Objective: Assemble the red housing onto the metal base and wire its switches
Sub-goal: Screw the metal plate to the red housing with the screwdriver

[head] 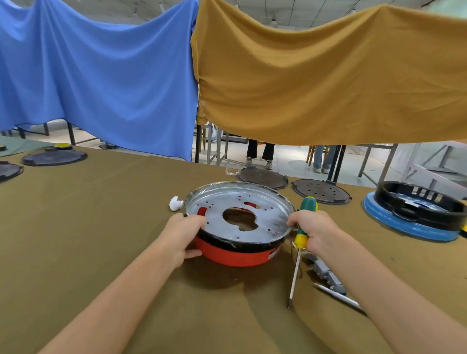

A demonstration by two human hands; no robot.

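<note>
both hands steady the stacked base and housing at the centre of the frame, screwdriver in the right.

the metal base (pixel 266 206) sits on the red housing (pixel 232 255) on the counter (pixel 84 235). the left hand (pixel 184 235) grips the left rim, fingers over the top and thumb on the red wall. the right hand (pixel 313 229) curls round the screwdriver (pixel 301 231) while its fingertips touch the right rim, so its hold on the rim looks weak. the stack could tip or slide apart, and the downward-pointing blade, low at right of centre, may snag the counter cloth or the grey parts (pixel 327 274) beside it.
</note>
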